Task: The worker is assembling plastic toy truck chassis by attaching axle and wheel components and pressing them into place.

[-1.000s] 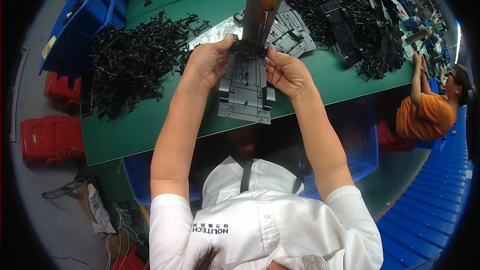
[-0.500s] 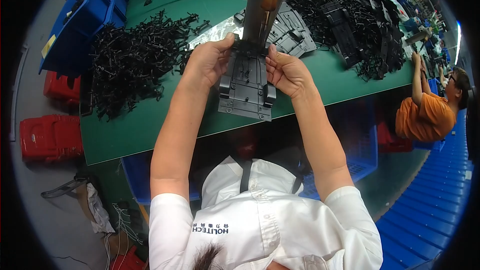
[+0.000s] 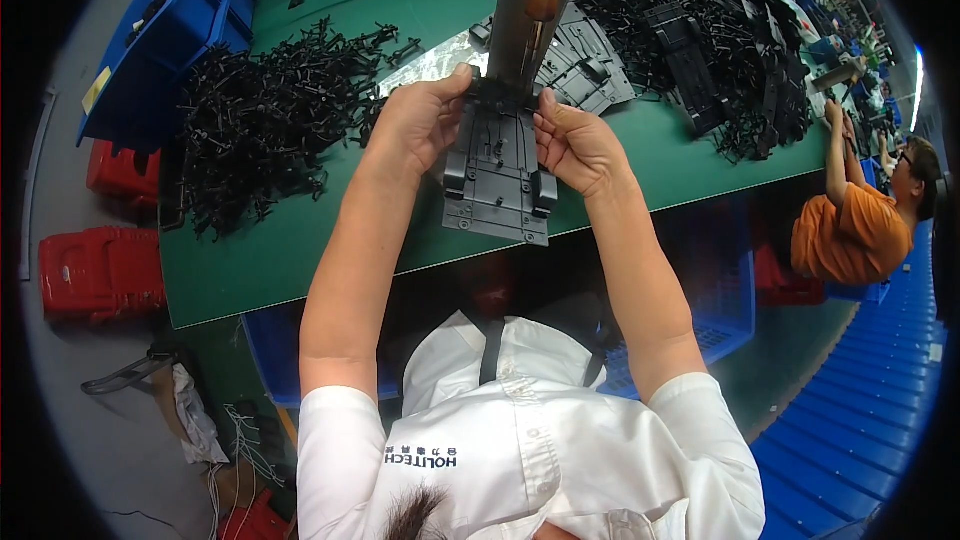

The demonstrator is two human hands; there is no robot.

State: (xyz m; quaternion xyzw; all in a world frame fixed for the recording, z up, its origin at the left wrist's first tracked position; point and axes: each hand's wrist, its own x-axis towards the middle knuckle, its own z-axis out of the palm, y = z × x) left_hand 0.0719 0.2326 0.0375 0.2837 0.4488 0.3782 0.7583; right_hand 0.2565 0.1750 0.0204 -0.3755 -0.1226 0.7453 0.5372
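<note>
A flat black plastic panel (image 3: pixel 497 177) with raised ribs, round bosses and side tabs lies between my two hands. My left hand (image 3: pixel 424 118) is closed on its far left edge, thumb on top. On the opposite edge, my right hand (image 3: pixel 578 143) grips with bent fingers and a raised thumb. The upright metal column of a machine (image 3: pixel 530 25) stands over the panel's far end and hides part of it. Behind the column rests another grey-black panel (image 3: pixel 585 65) on a shiny metal plate (image 3: pixel 432 65).
A heap of black plastic pieces (image 3: pixel 275 120) covers the left of the green table (image 3: pixel 270 280). More black parts (image 3: pixel 720 60) pile up at the right. A blue bin (image 3: pixel 170 50) stands far left, with red stools (image 3: pixel 100 275) below. A co-worker in orange (image 3: pixel 850 235) sits at right.
The panel has shifted very slightly to the right and toward me, with both hands still on it. Little else has moved.
</note>
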